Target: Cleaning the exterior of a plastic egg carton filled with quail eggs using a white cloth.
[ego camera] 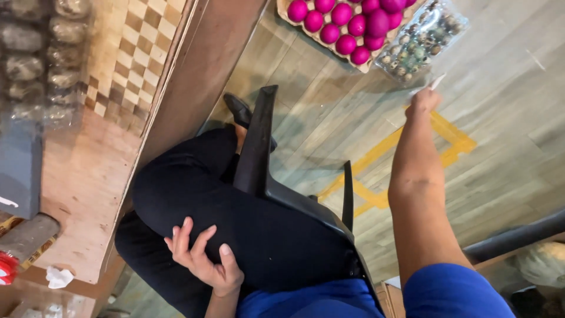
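Observation:
My right hand [424,101] reaches far down toward the wooden floor, fingers closed on a small white slip [437,81] that pokes out past them. Just beyond it lie a clear plastic pack of small speckled eggs [422,36] and a cardboard tray of bright pink eggs [344,26]. My left hand [203,259] rests flat on my thigh in black trousers [194,194], fingers spread, holding nothing. I sit on a black chair [259,147].
A wooden table [88,171] with a checkered top stands at the left, carrying several wrapped lumps [35,59] and a grey box [20,168]. Yellow tape lines [447,144] mark the floor. A black shoe [236,109] rests by the table edge.

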